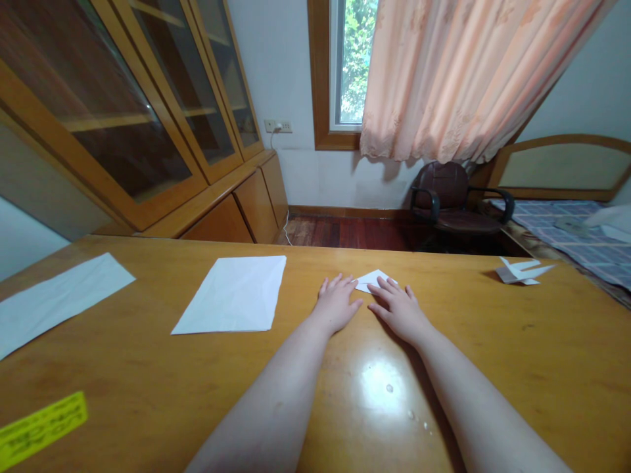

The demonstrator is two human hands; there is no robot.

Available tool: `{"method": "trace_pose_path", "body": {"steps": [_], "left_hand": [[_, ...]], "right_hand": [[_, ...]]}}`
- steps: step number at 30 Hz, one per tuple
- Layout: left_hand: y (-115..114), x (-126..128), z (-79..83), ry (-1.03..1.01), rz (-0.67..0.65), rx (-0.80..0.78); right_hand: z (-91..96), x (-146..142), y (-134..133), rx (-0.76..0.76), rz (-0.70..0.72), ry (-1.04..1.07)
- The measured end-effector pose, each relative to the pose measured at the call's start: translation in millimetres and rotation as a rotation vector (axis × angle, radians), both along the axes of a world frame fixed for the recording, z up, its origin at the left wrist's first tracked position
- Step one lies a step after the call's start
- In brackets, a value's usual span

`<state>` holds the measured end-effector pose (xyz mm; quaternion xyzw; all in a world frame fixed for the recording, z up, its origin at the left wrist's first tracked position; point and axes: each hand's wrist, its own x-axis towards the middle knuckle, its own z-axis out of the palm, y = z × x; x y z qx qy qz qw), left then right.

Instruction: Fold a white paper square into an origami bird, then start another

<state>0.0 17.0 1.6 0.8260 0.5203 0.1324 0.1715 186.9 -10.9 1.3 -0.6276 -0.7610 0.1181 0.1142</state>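
A small folded piece of white paper point(375, 277) lies on the wooden table, its pointed top facing away from me. My left hand point(338, 303) rests palm down at its left corner, fingers stretched out and the tips at the paper's edge. On the other side, my right hand point(398, 309) lies with spread fingers over the paper's right part and hides some of it. Neither hand has its fingers wrapped round anything. Both thumbs point inward, with bare wood between them.
White paper sheets point(231, 295) lie left of my arms, and a long white strip point(64, 295) farther left. A folded paper figure point(521, 270) stands at the far right. A yellow label point(44, 427) is at the near left. Beyond the table point(493, 368) stands an armchair point(451, 197).
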Motion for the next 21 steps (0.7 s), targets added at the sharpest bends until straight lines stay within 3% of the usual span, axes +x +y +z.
{"method": "trace_pose_path", "body": {"steps": [21], "left_hand": [[0.7, 0.8, 7.4, -0.122, 0.034, 0.074]], "right_hand": [[-4.7, 2.7, 4.3, 0.057, -0.102, 0.15]]}}
